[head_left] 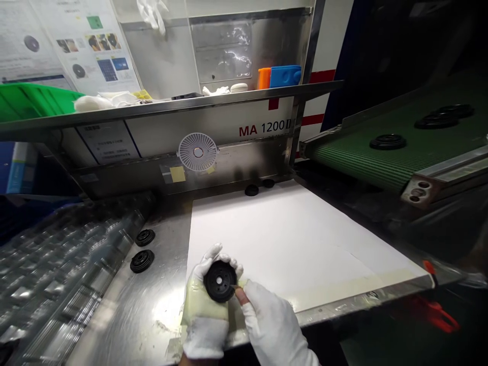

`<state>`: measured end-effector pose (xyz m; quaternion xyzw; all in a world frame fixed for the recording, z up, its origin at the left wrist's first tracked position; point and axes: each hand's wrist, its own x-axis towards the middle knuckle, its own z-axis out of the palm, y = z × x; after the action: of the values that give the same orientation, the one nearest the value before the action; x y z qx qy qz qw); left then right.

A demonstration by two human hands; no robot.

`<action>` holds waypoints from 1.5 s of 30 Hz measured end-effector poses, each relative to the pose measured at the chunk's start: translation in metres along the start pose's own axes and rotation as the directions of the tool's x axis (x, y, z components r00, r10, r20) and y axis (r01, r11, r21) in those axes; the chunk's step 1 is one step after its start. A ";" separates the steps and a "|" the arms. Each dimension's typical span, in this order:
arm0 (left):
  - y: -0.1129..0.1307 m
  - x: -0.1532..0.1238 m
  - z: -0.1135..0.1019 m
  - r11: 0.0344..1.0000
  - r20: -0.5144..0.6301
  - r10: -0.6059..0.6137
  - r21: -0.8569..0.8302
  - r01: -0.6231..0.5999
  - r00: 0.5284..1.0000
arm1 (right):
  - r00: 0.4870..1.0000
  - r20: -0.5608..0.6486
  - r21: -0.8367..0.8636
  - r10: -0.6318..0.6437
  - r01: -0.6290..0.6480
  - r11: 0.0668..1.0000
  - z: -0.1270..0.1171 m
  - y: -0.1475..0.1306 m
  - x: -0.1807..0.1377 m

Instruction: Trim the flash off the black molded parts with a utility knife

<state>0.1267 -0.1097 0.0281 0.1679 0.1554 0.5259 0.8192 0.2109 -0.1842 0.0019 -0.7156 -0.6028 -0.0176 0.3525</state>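
My left hand (204, 302), in a white glove, is closed round a round black plastic part (220, 280) with a centre hole, held face up over the near edge of the white sheet (297, 239). My right hand (272, 325), also gloved, pinches at the part's right rim with a small thin tool or fingertip I cannot make out. Two more black parts (142, 260) lie on the steel table (152, 305) to the left.
A clear plastic tray (57, 274) lies at left. A green conveyor (400, 152) at right carries several black parts. Two black parts (251, 190) sit at the sheet's far edge. A white fan grille (197, 151) hangs on the back panel under a cluttered shelf (171, 104).
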 end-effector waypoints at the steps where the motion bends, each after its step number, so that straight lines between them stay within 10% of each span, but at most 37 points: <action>1: 0.001 0.000 0.001 1.000 -0.007 0.015 -0.018 -0.015 1.000 | 1.000 0.004 -0.004 0.009 -0.009 1.000 0.000 -0.001 -0.001; 7: 0.010 -0.001 0.013 0.987 -0.157 0.036 -0.152 -0.060 0.987 | 0.996 -0.038 -0.062 -0.079 0.077 0.995 0.008 -0.018 -0.007; 23: 0.019 -0.088 0.032 0.973 -0.089 0.220 -0.054 -0.225 0.971 | 0.982 -0.109 0.173 -0.154 0.172 0.970 -0.025 -0.046 -0.061; 29: 0.013 -0.126 0.041 0.972 -0.014 0.233 -0.036 -0.234 0.972 | 1.000 0.017 0.693 -0.006 -0.007 0.721 -0.064 -0.058 -0.088; 35: 0.005 -0.124 0.052 0.983 0.000 0.184 -0.004 -0.184 0.983 | 0.994 0.040 0.837 0.100 -0.088 0.539 -0.087 -0.051 -0.095; 45: -0.025 -0.046 0.084 0.996 -0.117 -0.029 0.078 0.038 0.993 | 0.905 -0.129 0.382 0.405 -0.331 0.863 -0.107 0.060 -0.044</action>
<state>0.1646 -0.1703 0.0961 0.1673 0.2263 0.5141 0.8102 0.2940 -0.2793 0.0339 -0.7375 -0.4082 0.0847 0.5312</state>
